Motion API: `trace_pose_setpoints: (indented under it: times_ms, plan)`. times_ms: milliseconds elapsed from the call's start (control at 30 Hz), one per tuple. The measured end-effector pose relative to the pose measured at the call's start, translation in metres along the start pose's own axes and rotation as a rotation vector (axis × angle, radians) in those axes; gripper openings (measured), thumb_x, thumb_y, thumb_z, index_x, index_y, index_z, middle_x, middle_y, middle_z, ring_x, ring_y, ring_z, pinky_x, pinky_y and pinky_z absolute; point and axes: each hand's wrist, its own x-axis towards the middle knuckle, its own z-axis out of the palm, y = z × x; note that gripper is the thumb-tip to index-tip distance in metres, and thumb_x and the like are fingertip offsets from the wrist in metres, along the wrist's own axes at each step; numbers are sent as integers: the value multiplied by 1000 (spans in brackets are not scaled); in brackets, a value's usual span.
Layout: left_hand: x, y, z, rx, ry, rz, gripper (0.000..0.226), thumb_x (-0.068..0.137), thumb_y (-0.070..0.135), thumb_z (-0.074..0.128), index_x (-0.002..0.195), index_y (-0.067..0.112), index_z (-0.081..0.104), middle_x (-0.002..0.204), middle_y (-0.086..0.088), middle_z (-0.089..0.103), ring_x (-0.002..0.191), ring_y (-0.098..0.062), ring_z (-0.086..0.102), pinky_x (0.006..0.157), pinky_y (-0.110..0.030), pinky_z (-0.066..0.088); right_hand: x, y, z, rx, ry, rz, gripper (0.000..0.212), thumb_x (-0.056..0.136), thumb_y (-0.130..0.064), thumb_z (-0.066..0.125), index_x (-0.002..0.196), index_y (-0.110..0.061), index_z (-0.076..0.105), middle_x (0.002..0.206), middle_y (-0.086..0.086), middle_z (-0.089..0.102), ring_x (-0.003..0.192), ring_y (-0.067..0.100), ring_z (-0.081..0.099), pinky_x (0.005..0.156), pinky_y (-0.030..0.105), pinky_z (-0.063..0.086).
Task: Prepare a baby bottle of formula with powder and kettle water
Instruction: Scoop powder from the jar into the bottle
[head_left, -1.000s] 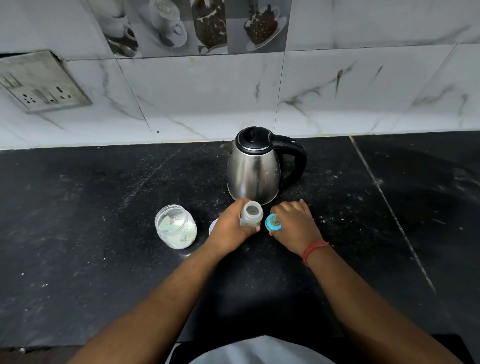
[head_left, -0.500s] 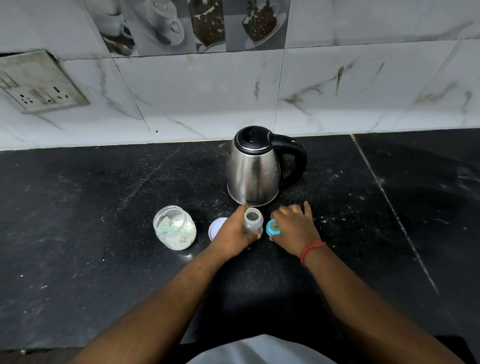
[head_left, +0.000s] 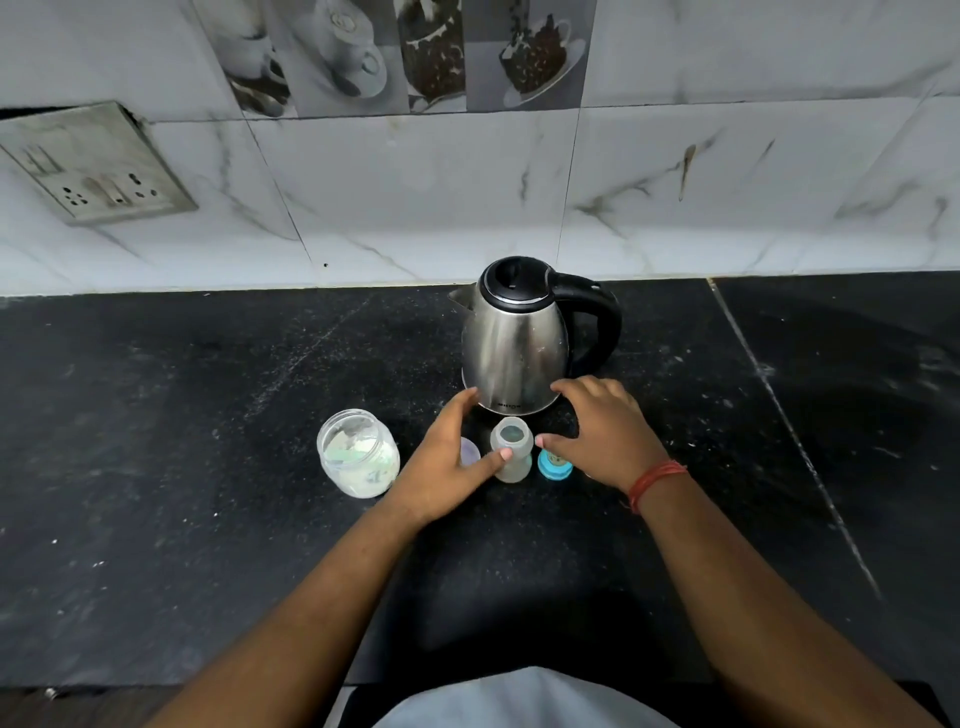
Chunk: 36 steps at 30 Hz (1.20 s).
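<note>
A small open baby bottle (head_left: 511, 450) stands upright on the black counter, just in front of the steel kettle (head_left: 514, 343). My left hand (head_left: 447, 462) is to its left with fingers spread, only the thumb tip touching the bottle's side. My right hand (head_left: 602, 431) hovers over the bottle's right side with relaxed fingers, holding nothing. The blue bottle cap (head_left: 555, 463) lies on the counter under my right hand. An open glass jar of white powder (head_left: 357, 453) stands to the left. A pale round lid (head_left: 469, 451) lies partly hidden behind my left hand.
The black counter (head_left: 208, 467) runs to a marble-tiled wall at the back. A switch and socket plate (head_left: 98, 166) is on the wall at the upper left. A seam crosses the counter at the right (head_left: 795, 441).
My left hand has let go of the bottle and spread its fingers. My right hand has released the blue cap, which now lies on the counter, and lifted toward the kettle.
</note>
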Motion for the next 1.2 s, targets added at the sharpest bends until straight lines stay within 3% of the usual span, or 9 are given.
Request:
trace_pose_setpoints:
  times_ms: [133,333,533,667,767,933,1000,1100,1200]
  plan:
    - [-7,11,-16,52,90,89,86,88,67,60,157,28,29,162,9,38,149,-5,34,123,-42,34,1,-21,-1,133,111,-60,56,88,-47,69,136,-22,54,134,-3,57,128,22,45,107,42,42]
    - [-18,25,-48,138,253,211,75,93,55,60,155,20,36,158,8,43,147,-10,38,121,-39,35,0,-59,5,234,201,-159,40,89,-30,71,124,-15,62,124,1,61,117,22,52,99,33,44]
    - [-35,4,-83,215,366,190,75,91,52,61,154,16,40,153,13,40,145,-8,36,121,-56,32,8,-104,19,332,93,-238,39,91,-28,69,128,-15,61,130,0,59,123,18,52,100,28,43]
    - [-51,-23,-99,177,449,79,86,84,60,65,154,20,36,153,10,39,145,-12,33,121,-43,32,18,-129,36,428,-8,-201,41,92,-25,69,131,-16,59,133,0,57,120,15,56,102,34,48]
    - [-59,-43,-104,131,426,-47,105,73,67,71,158,21,29,159,6,34,148,-11,29,117,-31,28,23,-143,51,530,-112,-137,43,93,-16,66,135,-17,56,138,0,54,122,13,57,105,37,48]
    - [-62,-75,-103,-72,274,-237,125,65,57,88,161,19,17,159,4,32,147,-12,35,122,-38,34,28,-161,71,575,-269,-102,51,92,-6,60,141,-19,51,145,2,52,124,14,57,106,39,49]
    - [-61,-82,-102,-98,223,-231,117,68,47,90,158,19,22,153,5,37,142,-12,42,121,-40,38,29,-163,80,595,-274,-96,48,89,-8,60,134,-23,55,138,-1,58,120,12,61,104,41,51]
    - [-57,-86,-99,-121,184,-158,88,70,40,89,141,37,39,142,6,52,131,-5,53,112,-29,45,29,-164,86,606,-270,-89,44,88,-7,58,129,-23,57,132,-3,62,116,10,63,103,40,52]
    - [-52,-87,-100,-135,210,-109,80,75,24,91,133,48,42,138,9,57,128,-4,56,109,-29,46,31,-166,85,626,-270,-90,44,88,-7,58,129,-24,57,132,-4,61,117,9,62,102,40,52]
